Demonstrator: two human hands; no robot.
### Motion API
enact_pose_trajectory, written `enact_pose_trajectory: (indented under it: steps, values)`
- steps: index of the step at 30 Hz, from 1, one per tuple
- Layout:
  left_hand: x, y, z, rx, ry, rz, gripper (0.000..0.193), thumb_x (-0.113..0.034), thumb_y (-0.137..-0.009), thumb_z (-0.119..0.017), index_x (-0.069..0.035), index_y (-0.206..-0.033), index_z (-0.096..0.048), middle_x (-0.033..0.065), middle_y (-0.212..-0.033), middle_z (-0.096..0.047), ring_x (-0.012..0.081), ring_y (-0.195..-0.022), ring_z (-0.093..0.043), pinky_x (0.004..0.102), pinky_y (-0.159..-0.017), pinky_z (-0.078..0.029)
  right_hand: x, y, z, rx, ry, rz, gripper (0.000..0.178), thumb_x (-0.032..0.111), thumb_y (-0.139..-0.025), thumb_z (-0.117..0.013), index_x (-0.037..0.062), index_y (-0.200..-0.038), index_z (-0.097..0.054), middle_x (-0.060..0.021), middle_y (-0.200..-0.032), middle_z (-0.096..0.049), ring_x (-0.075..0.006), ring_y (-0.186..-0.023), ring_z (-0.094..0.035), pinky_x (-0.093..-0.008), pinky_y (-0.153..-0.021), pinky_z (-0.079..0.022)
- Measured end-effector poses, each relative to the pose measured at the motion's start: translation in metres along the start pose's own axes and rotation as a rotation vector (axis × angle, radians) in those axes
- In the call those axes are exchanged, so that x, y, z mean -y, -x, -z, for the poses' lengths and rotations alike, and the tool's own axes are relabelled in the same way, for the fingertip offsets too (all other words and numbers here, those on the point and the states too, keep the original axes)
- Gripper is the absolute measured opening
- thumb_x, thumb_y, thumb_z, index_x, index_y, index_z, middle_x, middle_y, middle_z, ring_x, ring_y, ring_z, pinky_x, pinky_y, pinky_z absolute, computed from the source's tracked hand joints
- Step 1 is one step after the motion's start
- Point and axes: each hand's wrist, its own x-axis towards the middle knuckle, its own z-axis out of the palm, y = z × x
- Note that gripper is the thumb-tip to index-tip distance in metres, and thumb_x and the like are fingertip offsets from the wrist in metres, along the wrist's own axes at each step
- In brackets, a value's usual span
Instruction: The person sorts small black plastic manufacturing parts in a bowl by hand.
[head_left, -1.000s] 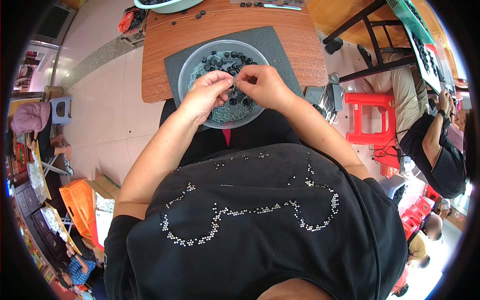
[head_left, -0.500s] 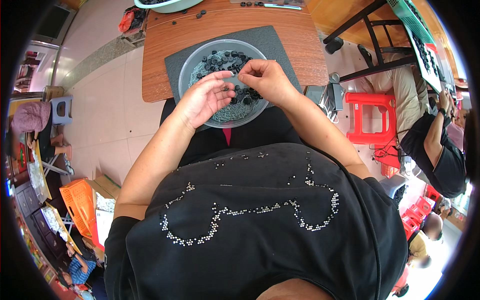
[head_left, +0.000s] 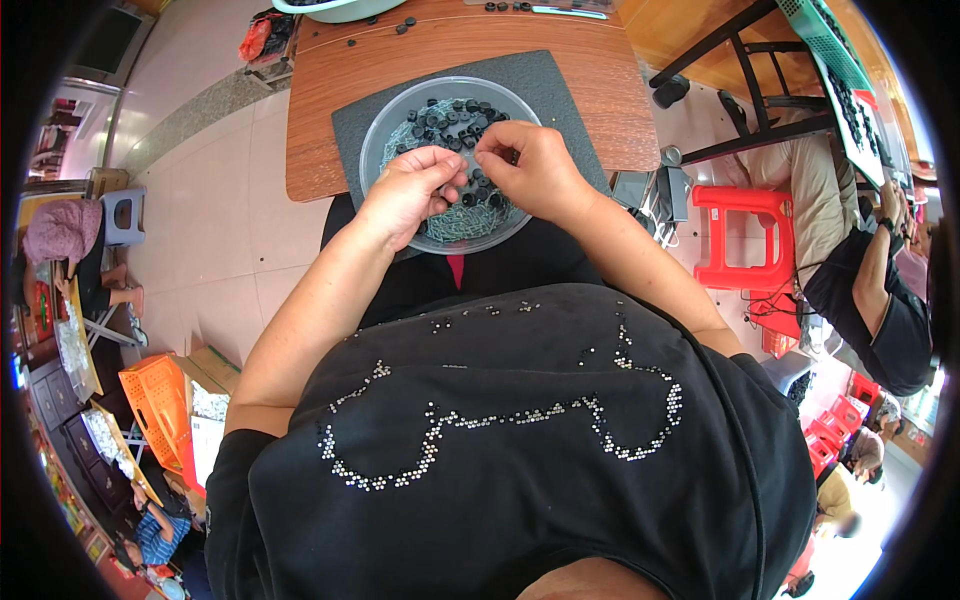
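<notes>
Head view: black caps (head_left: 432, 121) lie beneath the fingers (head_left: 428, 156).

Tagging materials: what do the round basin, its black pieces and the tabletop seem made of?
Basin: probably smooth plastic, its wall being translucent. Black pieces: perhaps dull plastic or rubber, evenly dark. Tabletop: satin wood or wood-look laminate, showing brown grain.

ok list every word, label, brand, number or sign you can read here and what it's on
No text can be read.
Bowl: no lettering can be made out.
Black shirt: a pattern of shiny studs, no readable words.
Red stool: any marking is too small to read.
</notes>
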Motion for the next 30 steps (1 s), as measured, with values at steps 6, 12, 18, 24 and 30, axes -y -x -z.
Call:
enact_pose_trajectory:
  steps: [6,12,18,24,30]
  values:
    - [-0.002,0.002,-0.008,-0.064,-0.182,-0.116,0.015,-0.022,-0.094,-0.055,-0.010,-0.089,-0.061,-0.0037,-0.074,-0.058,0.0032,-0.061,-0.048,0.0164,-0.051,-0.036,-0.011,-0.003,0.001,0.070,-0.290,-0.240,0.009,0.008,-0.082,-0.064,-0.0004,-0.081,-0.063,0.0019,-0.063,-0.056,-0.0036,-0.061,-0.049,-0.0214,-0.056,-0.042]
    - [0.003,0.001,-0.013,-0.121,-0.322,-0.193,0.017,-0.020,-0.095,-0.050,-0.010,-0.084,-0.059,-0.0037,-0.069,-0.052,0.0042,-0.056,-0.044,0.0178,-0.049,-0.033,-0.006,0.001,-0.006,0.003,-0.142,-0.063,0.005,0.006,-0.081,-0.064,0.0005,-0.082,-0.063,0.0005,-0.067,-0.057,-0.0050,-0.061,-0.050,-0.0225,-0.056,-0.042]
    - [0.000,0.001,-0.015,-0.102,-0.295,-0.113,0.023,-0.023,-0.094,-0.047,-0.011,-0.075,-0.052,-0.0052,-0.062,-0.044,0.0039,-0.049,-0.036,0.0204,-0.043,-0.027,-0.002,0.001,-0.005,0.010,-0.019,0.252,0.004,0.003,-0.078,-0.065,0.0015,-0.082,-0.064,-0.0050,-0.073,-0.060,-0.0119,-0.064,-0.056,-0.0258,-0.057,-0.046]
    - [-0.010,0.006,-0.022,-0.098,-0.209,-0.082,0.027,-0.023,-0.093,-0.048,-0.013,-0.069,-0.049,-0.0060,-0.056,-0.039,0.0032,-0.044,-0.030,0.0209,-0.039,-0.022,0.001,0.001,-0.001,0.016,-0.115,0.101,0.006,0.001,-0.077,-0.064,0.0028,-0.083,-0.065,-0.0068,-0.076,-0.061,-0.0164,-0.066,-0.059,-0.0264,-0.058,-0.046]
    - [-0.003,0.003,-0.011,-0.133,-0.205,-0.074,0.031,-0.027,-0.094,-0.050,-0.012,-0.067,-0.048,-0.0063,-0.054,-0.039,0.0037,-0.041,-0.029,0.0217,-0.037,-0.020,0.001,0.001,-0.005,0.035,-0.081,0.360,0.006,0.003,-0.078,-0.066,0.0026,-0.084,-0.065,-0.0060,-0.075,-0.061,-0.0150,-0.069,-0.059,-0.0260,-0.059,-0.045]
